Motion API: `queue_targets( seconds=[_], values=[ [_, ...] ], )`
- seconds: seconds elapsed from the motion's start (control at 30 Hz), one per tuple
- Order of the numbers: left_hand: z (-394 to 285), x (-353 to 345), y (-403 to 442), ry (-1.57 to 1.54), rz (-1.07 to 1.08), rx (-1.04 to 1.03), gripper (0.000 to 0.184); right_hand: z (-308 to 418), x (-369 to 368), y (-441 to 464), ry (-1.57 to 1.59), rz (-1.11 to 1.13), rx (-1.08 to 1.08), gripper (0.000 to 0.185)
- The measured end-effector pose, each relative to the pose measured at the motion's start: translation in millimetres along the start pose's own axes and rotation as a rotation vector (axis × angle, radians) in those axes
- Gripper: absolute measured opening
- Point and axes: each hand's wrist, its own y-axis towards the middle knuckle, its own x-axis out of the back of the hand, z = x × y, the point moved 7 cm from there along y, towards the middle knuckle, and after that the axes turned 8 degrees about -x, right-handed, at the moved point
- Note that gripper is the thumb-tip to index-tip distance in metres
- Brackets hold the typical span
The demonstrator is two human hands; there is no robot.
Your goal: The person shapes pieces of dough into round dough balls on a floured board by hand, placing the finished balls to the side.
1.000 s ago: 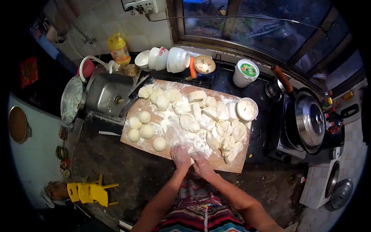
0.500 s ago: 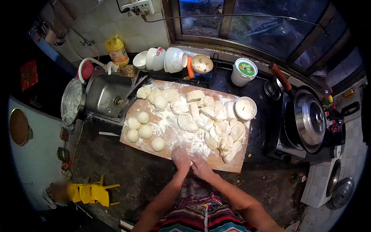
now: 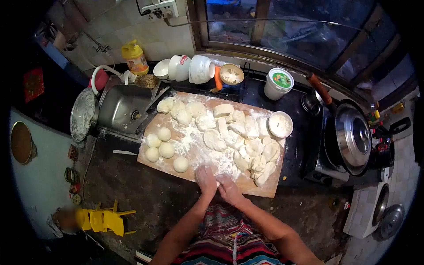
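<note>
Dough balls (image 3: 166, 150) sit on the left of the board (image 3: 268, 189); at its near edge, the left hand (image 3: 206, 180) and right hand (image 3: 229, 191) meet around a dough piece (image 3: 217, 184), apparently shaping it (finger closure is hidden; I cannot tell); keeping it calls for both hands; dough lumps (image 3: 258, 164) crowd its right.

Board (image 3: 176, 170): light brown, dusted white. Dough balls (image 3: 166, 149): creamy white. Bench (image 3: 298, 128): black. Clothing (image 3: 223, 238): striped in red, white, teal and dark tones. Bottle (image 3: 135, 58): yellow, with an orange-and-white label. Tub (image 3: 274, 91): white; lid (image 3: 281, 80) green and white. Stools (image 3: 106, 220): yellow. Lidded pan (image 3: 352, 138): silver lid, dark body. Basin (image 3: 100, 78): red. Window frame (image 3: 260, 22): brown.
</note>
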Motion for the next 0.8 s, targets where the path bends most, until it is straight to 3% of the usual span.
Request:
queue_targets(
  seconds=[0.03, 0.07, 0.13, 0.23, 0.3, 0.37, 0.43, 0.47, 0.53, 0.57, 0.63, 0.67, 0.7, 0.8],
  values=[
    [-4, -4, 1, 0.262, -0.027, -0.359, 0.032, 6, 1, 2, -0.097, 0.053, -0.072, 0.045],
    [13, -14, 4, 0.268, -0.03, -0.389, 0.03, 5, 8, 8, -0.027, 0.017, -0.188, 0.045],
    [-15, -8, 44, 0.28, -0.026, -0.442, 0.028, -2, 15, 16, 0.113, -0.052, -0.431, 0.046],
    [-13, -17, 69, 0.341, -0.009, -0.434, 0.031, -11, 10, 26, 0.246, -0.016, -0.699, 0.049],
    [-8, -22, 59, 0.274, -0.014, -0.413, 0.035, -36, -12, 26, 0.518, -0.059, -0.728, 0.048],
    [1, -26, 33, 0.136, 0.107, -0.345, 0.039, -36, -11, 22, 0.454, -0.089, -0.579, 0.046],
    [16, -30, -8, -0.071, 0.343, -0.213, 0.042, -7, 11, 14, 0.047, -0.097, -0.253, 0.043],
    [9, -23, -17, -0.114, 0.386, -0.094, 0.043, 2, 10, 10, -0.019, -0.008, -0.213, 0.042],
    [20, -12, -23, -0.121, 0.154, 0.127, 0.041, 17, 2, 3, -0.151, 0.17, -0.134, 0.038],
    [11, -10, -14, 0.0, 0.145, -0.061, 0.041, 20, 7, 4, -0.134, 0.107, -0.126, 0.041],
    [-11, -7, 17, 0.239, 0.119, -0.437, 0.04, 5, 13, 13, 0.02, -0.046, -0.296, 0.045],
    [-12, -11, 34, 0.258, 0.092, -0.442, 0.04, -3, 17, 17, 0.095, -0.127, -0.382, 0.047],
    [-11, -15, 45, 0.28, 0.072, -0.44, 0.039, 1, 24, 23, 0.192, 0.006, -0.68, 0.054],
    [-1, -21, 45, 0.239, 0.094, -0.438, 0.039, -21, 1, 29, 0.346, 0.01, -0.726, 0.052]
  ],
)
